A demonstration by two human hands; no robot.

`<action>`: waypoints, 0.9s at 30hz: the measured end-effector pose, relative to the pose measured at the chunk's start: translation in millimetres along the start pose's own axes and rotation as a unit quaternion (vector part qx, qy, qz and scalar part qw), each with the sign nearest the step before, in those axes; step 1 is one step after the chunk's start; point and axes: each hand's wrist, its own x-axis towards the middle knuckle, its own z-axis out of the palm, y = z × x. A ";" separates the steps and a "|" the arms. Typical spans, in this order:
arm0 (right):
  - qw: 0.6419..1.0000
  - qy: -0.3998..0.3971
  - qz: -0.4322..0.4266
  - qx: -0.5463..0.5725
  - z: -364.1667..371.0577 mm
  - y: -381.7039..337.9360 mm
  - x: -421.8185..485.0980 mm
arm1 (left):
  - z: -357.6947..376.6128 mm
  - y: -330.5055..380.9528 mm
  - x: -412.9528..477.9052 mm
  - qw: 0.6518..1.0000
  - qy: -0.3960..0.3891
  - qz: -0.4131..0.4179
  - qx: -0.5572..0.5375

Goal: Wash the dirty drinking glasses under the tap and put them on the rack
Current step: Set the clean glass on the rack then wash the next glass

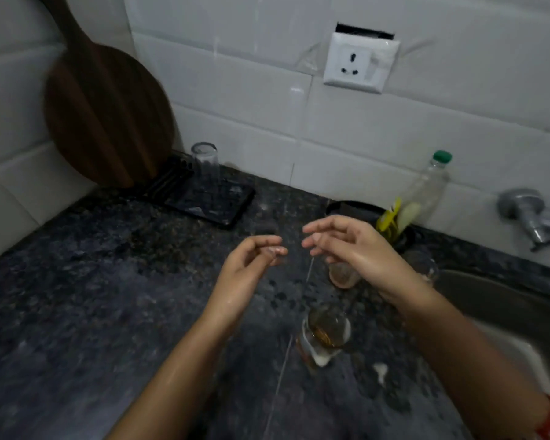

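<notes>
Standing inverted on rack point(210, 203), one glass point(204, 163) is done (two dirty glasses point(327, 333) remain). Nothing is held: left hand point(251, 269), right hand point(350, 246), fingers loosely curled.

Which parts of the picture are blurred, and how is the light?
Head view: dim overall; the wooden board is smeared by motion, the nearest dirty glass is soft; tile lines bend from the wide lens; the socket is fairly sharp.

No legible text anywhere.
</notes>
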 end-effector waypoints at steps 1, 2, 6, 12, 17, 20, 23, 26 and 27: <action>1.000 0.013 -0.006 -0.012 -4.7 11.6 -17.7 | 3.6 -9.2 -8.1 1.000 -0.005 -0.012 0.008; 0.999 0.027 -0.006 -0.018 -8.3 24.3 -33.6 | 6.6 -17.6 -15.4 1.000 -0.008 -0.023 0.014; 0.997 0.051 0.061 -0.001 -6.4 85.5 -80.5 | 12.4 -52.6 -37.9 0.997 0.012 -0.067 0.022; 0.995 0.009 0.102 0.004 35.5 156.9 -95.9 | 12.0 -89.4 -55.0 0.989 0.017 -0.127 0.067; 0.997 0.021 0.070 -0.012 55.1 180.5 -72.6 | 12.6 -92.5 -57.9 0.987 0.023 -0.140 0.079; 0.998 0.028 0.059 0.007 57.3 188.3 -64.5 | 14.2 -89.7 -57.0 0.988 0.038 -0.132 0.070; 0.997 0.032 0.057 0.037 53.0 185.7 -63.2 | 18.4 -85.8 -50.4 0.990 0.054 -0.119 0.056; 0.984 0.043 0.099 0.143 35.1 174.2 -73.9 | 29.0 -82.2 -40.2 0.992 0.057 -0.101 0.040; 0.977 0.047 0.109 0.179 24.0 168.8 -79.8 | 36.5 -79.9 -37.4 0.994 0.054 -0.089 0.040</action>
